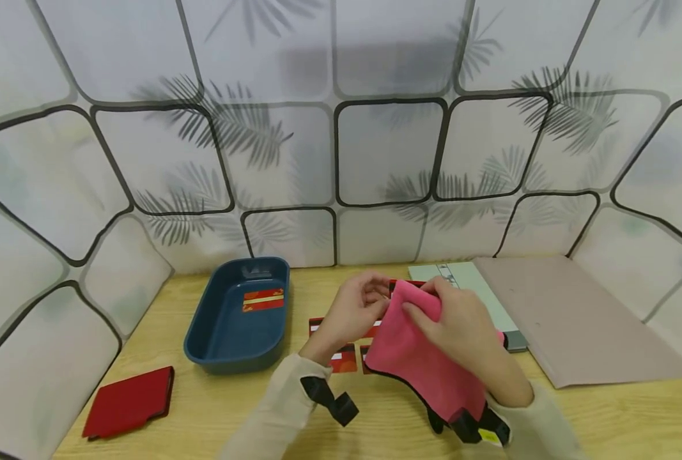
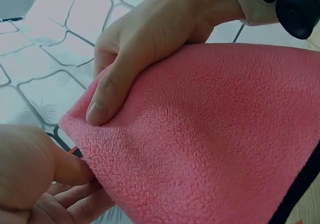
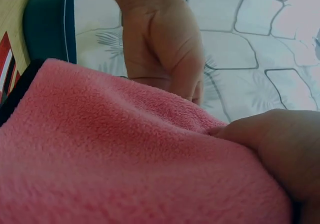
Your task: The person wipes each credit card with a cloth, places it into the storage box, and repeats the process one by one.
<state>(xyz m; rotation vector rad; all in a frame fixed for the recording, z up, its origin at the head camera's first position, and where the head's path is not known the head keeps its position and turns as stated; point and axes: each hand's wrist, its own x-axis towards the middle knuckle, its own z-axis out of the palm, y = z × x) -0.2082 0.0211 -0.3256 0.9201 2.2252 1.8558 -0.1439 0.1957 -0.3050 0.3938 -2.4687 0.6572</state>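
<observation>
A pink fleecy cloth (image 1: 415, 364) with black edging hangs from my right hand (image 1: 467, 326), its thumb pressing on the front near the top corner. My left hand (image 1: 352, 313) is at the cloth's left side, fingers curled inward. Between the left thumb and the cloth, a sliver of a red and black card (image 2: 75, 151) shows in the left wrist view; the cloth hides most of it. Below the hands, several red cards (image 1: 343, 360) lie on the table, partly covered by the left hand and the cloth. In the right wrist view, the cloth (image 3: 125, 149) fills the foreground.
A blue tray (image 1: 225, 338) stands left of the hands with a red and gold card (image 1: 263, 299) inside. Nearer, at far left, lies a red wallet-like case (image 1: 129, 402). A pale green flat item (image 1: 484, 287) and a pinkish-grey board (image 1: 582, 319) lie to the right. Patterned fabric (image 1: 392, 153) surrounds the table.
</observation>
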